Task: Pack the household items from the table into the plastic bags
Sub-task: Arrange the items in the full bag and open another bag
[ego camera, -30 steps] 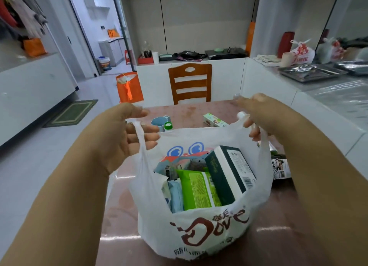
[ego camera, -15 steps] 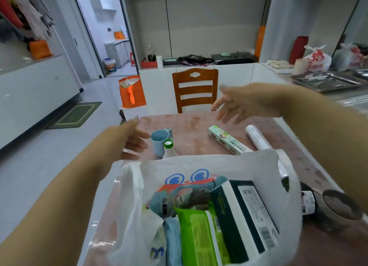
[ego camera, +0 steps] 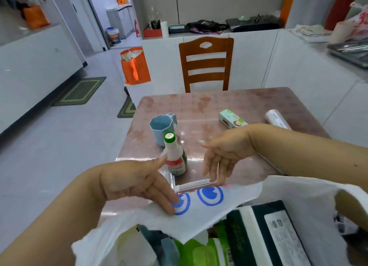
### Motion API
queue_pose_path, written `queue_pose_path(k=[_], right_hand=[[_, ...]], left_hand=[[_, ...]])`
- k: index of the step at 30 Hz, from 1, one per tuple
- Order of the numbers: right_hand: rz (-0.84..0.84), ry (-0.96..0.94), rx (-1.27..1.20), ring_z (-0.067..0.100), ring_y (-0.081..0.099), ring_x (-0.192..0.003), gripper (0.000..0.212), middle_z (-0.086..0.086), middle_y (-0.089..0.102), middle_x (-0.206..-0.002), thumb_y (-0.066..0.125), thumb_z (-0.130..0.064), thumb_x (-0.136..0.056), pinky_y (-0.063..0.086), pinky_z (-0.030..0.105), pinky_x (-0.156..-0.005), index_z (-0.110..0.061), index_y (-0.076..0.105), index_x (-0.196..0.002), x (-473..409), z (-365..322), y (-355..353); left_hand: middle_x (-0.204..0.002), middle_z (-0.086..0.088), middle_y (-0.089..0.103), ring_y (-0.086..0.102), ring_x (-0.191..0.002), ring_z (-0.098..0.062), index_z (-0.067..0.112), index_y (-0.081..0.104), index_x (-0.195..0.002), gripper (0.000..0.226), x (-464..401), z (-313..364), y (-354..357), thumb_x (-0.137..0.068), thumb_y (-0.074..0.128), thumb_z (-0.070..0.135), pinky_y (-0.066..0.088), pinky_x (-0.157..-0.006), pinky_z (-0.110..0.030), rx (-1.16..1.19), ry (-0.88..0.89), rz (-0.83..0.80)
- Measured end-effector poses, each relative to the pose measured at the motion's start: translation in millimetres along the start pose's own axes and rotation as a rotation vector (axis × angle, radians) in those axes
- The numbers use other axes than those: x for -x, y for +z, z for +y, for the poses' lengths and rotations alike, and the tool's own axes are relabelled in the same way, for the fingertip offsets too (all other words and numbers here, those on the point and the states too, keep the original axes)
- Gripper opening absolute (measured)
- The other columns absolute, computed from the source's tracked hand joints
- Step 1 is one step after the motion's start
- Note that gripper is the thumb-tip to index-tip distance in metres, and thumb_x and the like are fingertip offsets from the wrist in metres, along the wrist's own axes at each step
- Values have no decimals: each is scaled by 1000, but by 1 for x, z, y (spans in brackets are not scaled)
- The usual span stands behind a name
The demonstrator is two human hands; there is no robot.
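White plastic bag [ego camera: 209, 212], nearest bench [ego camera: 229, 106] edge, holds packets. My left hand [ego camera: 135, 184] rests open-fingered on its blue-eyed panel; my right hand [ego camera: 225, 156] hovers open above. Beyond stand green-capped bottle [ego camera: 174, 156], blue cup [ego camera: 162, 127].

Both hands lowered from reaching, left hand [ego camera: 137, 184] and right hand [ego camera: 225, 156] now at white package [ego camera: 196, 186]

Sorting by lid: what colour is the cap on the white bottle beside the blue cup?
Green cap, seen in the head view.
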State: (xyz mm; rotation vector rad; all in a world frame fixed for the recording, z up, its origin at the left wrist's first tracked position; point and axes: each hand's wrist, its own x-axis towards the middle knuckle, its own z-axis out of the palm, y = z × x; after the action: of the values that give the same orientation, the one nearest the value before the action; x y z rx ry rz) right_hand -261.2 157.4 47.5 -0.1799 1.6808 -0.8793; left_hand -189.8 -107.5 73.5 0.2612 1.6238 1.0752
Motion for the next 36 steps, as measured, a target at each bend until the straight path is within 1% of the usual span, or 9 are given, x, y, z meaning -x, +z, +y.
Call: queue_pose_path(k=[4, 6, 8, 14, 19, 22, 27, 33, 36], right_hand=[[250, -6, -19, 29, 64, -88, 59, 16, 66, -99, 23, -49, -102, 50, 37, -78, -5, 60, -115, -26, 2, -6], [357, 16, -14, 29, 61, -96, 53, 17, 64, -107, 29, -47, -101, 50, 40, -86, -6, 58, -120, -38, 4, -7], [402, 88, 67, 28, 59, -108, 51, 15, 61, -119, 33, -47, -100, 48, 44, -97, -10, 56, -126, -48, 9, -5], [335, 259, 10, 36, 57, -109, 49, 18, 53, -123, 39, -46, -99, 49, 47, -97, -10, 54, -128, -78, 28, 13], [358, 114, -142, 20, 61, -69, 20, 16, 60, -94, 47, -3, -95, 53, 26, -63, 6, 63, -103, -85, 29, 20], [401, 8, -123, 14, 53, -61, 25, 12, 58, -79, 44, 4, -95, 48, 20, -57, 15, 58, -113, -79, 19, 21], [351, -98, -218, 13, 53, -65, 25, 12, 58, -82, 44, 2, -97, 44, 19, -55, 14, 54, -116, -61, 2, 21], [345, -282, -355, 12, 52, -67, 24, 13, 59, -91, 41, 0, -98, 47, 17, -52, 8, 55, -117, -11, -32, 25], [469, -352, -283, 9, 50, -62, 23, 11, 61, -91, 46, -6, -98, 45, 16, -49, 2, 60, -115, 29, -58, 33]], left_hand=[[-82, -20, 72, 69, -79, -28, 1, 75, -89, 75, -9, -3, -20, -72, 56, 71, 54, -81, -36, 136, -14, 297], [-75, -19, 67, 66, -71, -28, 0, 73, -82, 44, -24, -11, -31, -91, 52, 37, 55, -74, -38, 235, -63, 557], [-80, -20, 66, 65, -75, -30, -3, 68, -93, 27, -40, -23, -34, -91, 47, 13, 54, -72, -39, 286, -216, 716], [-87, -15, 52, 52, -79, -27, 1, 55, -106, 26, -73, -41, -37, -85, 52, 15, 51, -73, -37, 379, -317, 992], [-108, -23, 61, 65, -92, -41, 0, 48, -119, 65, -71, -62, -34, -63, 62, 30, 54, -86, -50, 501, -455, 864], [-106, -22, 61, 65, -90, -41, 4, 47, -120, 73, -71, -63, -35, -58, 64, 40, 53, -87, -52, 549, -401, 864], [-93, -14, 59, 60, -79, -31, 6, 54, -110, 62, -50, -55, -37, -64, 65, 47, 52, -67, -36, 564, -271, 909], [-89, -11, 58, 58, -77, -27, 9, 57, -110, 45, 1, -11, -42, -79, 64, 40, 49, -67, -37, 509, -68, 1053], [-85, -13, 60, 58, -74, -27, 5, 60, -98, 40, 32, 25, -39, -88, 54, 42, 46, -61, -35, 465, 94, 1139]])
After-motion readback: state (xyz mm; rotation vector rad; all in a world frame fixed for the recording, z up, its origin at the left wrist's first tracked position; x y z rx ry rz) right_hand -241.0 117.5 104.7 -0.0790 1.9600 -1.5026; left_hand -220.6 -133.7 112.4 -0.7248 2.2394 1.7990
